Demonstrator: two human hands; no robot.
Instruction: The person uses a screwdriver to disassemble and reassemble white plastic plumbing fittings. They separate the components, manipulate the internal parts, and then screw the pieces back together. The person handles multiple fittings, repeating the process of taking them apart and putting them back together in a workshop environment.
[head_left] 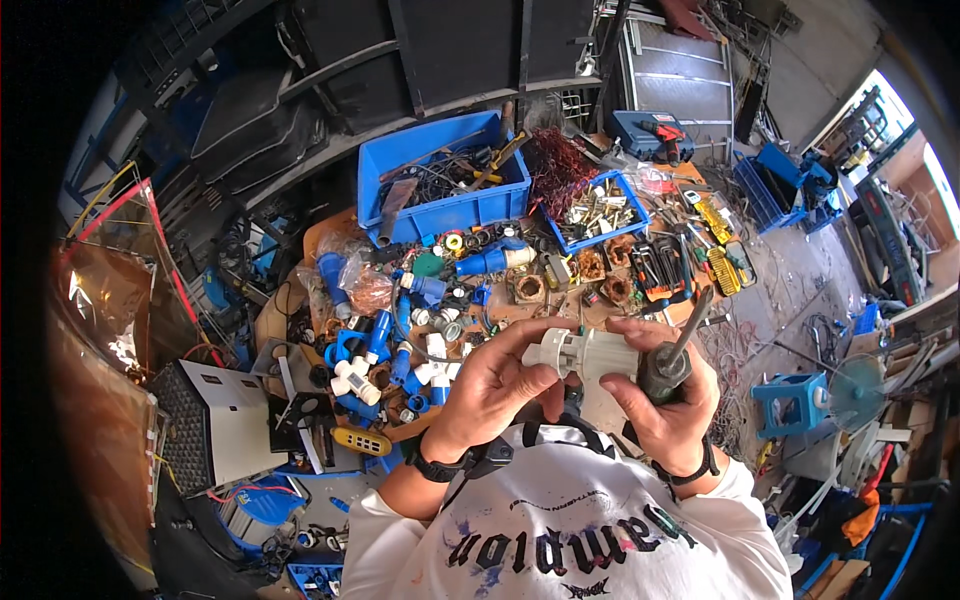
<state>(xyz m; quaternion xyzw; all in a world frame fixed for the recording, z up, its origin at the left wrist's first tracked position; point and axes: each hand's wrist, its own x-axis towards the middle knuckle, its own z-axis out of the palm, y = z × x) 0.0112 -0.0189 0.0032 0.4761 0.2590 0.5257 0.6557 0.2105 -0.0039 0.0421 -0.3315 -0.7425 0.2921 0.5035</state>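
In front of my chest I hold a white ribbed plastic cylinder, probably a plug or socket insert, lying sideways between both hands. My left hand is closed around its narrower slotted end, thumb and fingers gripping it. Against its other end press the fingers of my right hand. That same hand also has a screwdriver with a dark, bulky handle gripped in it, the metal blade angled up and away from the cylinder. Beyond my left hand, blue plugs and white plastic fittings crowd the table.
A large blue bin of cables and tools stands at the far side. Beside it a blue crate holds metal parts. Pliers lie at the right, near a red drill. A yellow power strip sits near left.
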